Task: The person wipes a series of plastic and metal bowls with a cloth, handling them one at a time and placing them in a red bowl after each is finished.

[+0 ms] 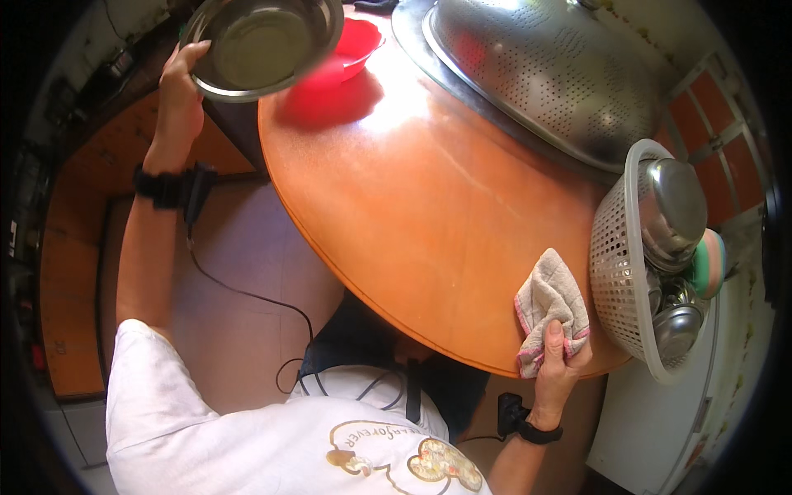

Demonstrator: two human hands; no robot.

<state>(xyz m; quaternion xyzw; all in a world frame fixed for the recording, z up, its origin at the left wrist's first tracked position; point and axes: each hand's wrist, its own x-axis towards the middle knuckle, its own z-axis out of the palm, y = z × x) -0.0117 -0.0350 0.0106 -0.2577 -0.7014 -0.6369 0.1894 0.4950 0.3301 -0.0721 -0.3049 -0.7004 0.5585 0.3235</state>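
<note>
My left hand (pixel 184 71) grips the rim of a round stainless steel bowl (pixel 263 49), held up at the far left beyond the table's edge. Its inside faces me. Near the front edge of the wooden table, my right hand (pixel 560 362) holds a folded beige cloth (pixel 550 303) with pink trim, the thumb pressed on top. A red plastic basin (pixel 359 49) stands on the table, partly hidden behind the steel bowl.
A large perforated metal colander (pixel 550 74) lies upside down on a metal tray (pixel 408 37) at the back. On the right, a white plastic basket (pixel 619 266) holds metal bowls (pixel 677 204) and a green-and-pink sponge (pixel 708 263). The round table (pixel 421 235) curves before me. A black cable (pixel 253 296) hangs from my left wrist.
</note>
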